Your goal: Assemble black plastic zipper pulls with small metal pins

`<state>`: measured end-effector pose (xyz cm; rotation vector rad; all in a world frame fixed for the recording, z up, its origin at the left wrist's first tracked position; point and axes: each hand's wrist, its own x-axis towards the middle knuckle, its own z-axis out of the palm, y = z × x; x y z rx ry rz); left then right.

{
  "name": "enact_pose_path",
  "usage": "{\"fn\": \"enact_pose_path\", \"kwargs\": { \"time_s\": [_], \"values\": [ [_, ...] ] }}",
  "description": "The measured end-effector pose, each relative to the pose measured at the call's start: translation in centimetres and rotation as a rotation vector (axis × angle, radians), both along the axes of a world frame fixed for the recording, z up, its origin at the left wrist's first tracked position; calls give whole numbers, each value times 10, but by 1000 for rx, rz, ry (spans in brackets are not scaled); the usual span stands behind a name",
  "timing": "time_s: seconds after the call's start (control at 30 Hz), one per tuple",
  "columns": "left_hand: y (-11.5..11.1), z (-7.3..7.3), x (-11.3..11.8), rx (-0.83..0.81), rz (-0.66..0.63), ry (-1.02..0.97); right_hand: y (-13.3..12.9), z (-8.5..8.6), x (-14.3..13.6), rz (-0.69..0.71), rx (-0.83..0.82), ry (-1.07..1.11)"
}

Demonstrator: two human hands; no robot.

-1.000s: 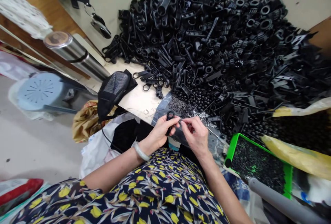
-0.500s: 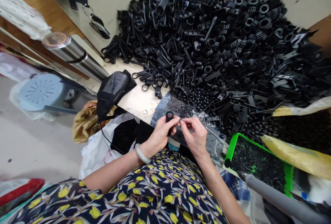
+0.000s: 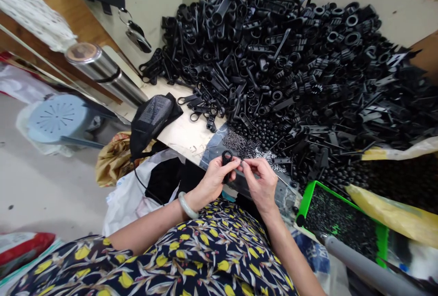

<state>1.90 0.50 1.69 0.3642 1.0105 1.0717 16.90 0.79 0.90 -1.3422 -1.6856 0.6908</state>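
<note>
While around a black ringed part, left fingers beside narrowly pinched right fingers

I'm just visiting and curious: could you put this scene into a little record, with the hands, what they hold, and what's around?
Left hand: holds a black ring-ended part
Right hand: thumb and finger pinch what looks like a tiny dark piece, too small to identify
Hands' spacing: fingertips close together
Left wrist: pale bracelet
Beyond hands: silver pins, big heap of black parts
Right side: green tray holding small dark pieces
Left side: steel flask
</note>
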Motion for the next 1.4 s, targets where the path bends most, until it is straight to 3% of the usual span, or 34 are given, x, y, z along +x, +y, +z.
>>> {"fn": "enact_pose_path", "kwargs": {
  "time_s": [0.43, 0.57, 0.7, 0.87, 1.23, 1.4],
  "values": [
    [1, 0, -14, 121, -159, 205, 9, 6, 22, 290, 101, -130],
    [-1, 1, -9, 72, -105, 153, 7, 4, 21, 266, 80, -119],
    [-2, 5, -2, -77, -4, 26, 1, 1, 15, 226, 55, -82],
    [-2, 10, 1, -213, -7, -92, -4, -2, 10, 164, 48, -35],
    [-5, 3, 4, -176, 4, -6, -2, 2, 9, 173, 163, -243],
    [-4, 5, 4, -185, -15, 24, 0, 0, 13, 173, 103, -198]
  ]
}}
